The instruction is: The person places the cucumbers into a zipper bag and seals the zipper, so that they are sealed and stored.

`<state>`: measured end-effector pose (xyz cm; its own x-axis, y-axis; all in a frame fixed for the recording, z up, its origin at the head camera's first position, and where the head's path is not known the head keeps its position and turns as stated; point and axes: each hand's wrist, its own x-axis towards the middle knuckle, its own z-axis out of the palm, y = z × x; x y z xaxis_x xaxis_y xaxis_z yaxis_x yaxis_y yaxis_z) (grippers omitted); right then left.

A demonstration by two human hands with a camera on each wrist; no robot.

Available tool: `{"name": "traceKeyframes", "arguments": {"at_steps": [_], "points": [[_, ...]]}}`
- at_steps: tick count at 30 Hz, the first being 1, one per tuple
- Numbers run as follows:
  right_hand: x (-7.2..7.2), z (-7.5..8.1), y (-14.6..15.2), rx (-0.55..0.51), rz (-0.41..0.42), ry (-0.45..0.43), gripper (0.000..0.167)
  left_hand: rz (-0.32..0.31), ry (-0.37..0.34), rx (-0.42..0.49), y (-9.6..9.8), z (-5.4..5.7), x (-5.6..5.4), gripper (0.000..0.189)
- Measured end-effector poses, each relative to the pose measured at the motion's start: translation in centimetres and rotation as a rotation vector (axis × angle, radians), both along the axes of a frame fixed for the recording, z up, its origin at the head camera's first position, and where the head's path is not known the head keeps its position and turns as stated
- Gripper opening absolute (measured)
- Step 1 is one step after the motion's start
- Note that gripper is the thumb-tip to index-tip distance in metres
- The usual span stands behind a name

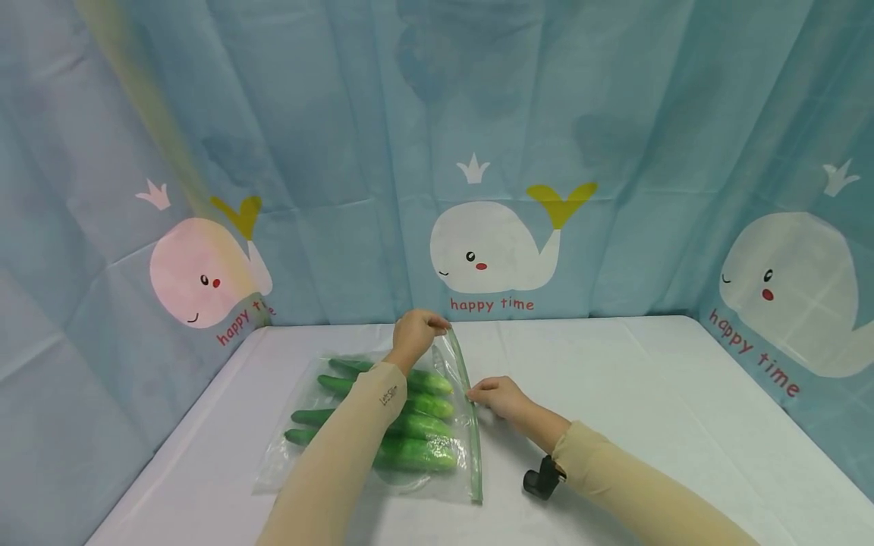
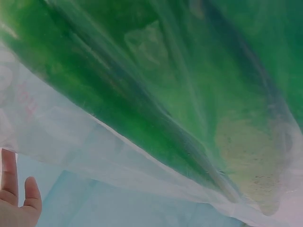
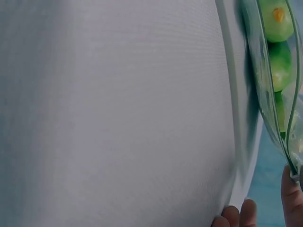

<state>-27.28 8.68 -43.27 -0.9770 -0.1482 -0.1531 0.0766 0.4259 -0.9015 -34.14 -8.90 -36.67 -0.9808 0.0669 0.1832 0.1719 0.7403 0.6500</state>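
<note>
A clear zip bag (image 1: 273,470) lies on the table with several green cucumbers (image 1: 416,453) side by side inside. Its green zip strip (image 1: 476,462) runs along the right edge. At the strip's far end, my left hand (image 1: 413,334) pinches the bag's corner, with the forearm crossing over the cucumbers. My right hand (image 1: 501,397) pinches the strip around its middle. In the right wrist view, the two green lips of the mouth stand apart and meet at a small pale slider (image 3: 295,177) by the fingertips. Cucumbers fill most of the left wrist view, seen through the plastic.
The bag rests on a white-covered table (image 1: 614,364). A blue curtain (image 1: 341,152) printed with whales hangs behind it and along both sides. Below the right wrist sits a small black device (image 1: 542,479).
</note>
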Motion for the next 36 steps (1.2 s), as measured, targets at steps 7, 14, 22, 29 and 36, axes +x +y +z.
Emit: {"name": "traceKeyframes", "arguments": {"at_steps": [7,14,22,29,36], "points": [[0.3,-0.1,0.1,0.012,0.024,-0.011,0.017,0.014,-0.013,0.017,-0.1,-0.1,0.0,0.016],[0.8,-0.1,0.3,0.046,0.038,-0.011,0.018,0.015,-0.023,0.025,0.0,0.2,-0.1,0.017],[1.6,-0.1,0.3,0.048,0.039,-0.049,0.018,0.029,-0.022,-0.015,0.0,0.3,-0.2,0.016],[2.3,-0.1,0.3,0.04,0.051,-0.057,0.017,0.028,-0.017,-0.005,0.0,0.2,-0.1,0.016],[2.9,0.1,0.4,0.038,0.072,-0.058,0.016,0.029,-0.012,0.011,-0.2,0.2,-0.1,0.017]]}}
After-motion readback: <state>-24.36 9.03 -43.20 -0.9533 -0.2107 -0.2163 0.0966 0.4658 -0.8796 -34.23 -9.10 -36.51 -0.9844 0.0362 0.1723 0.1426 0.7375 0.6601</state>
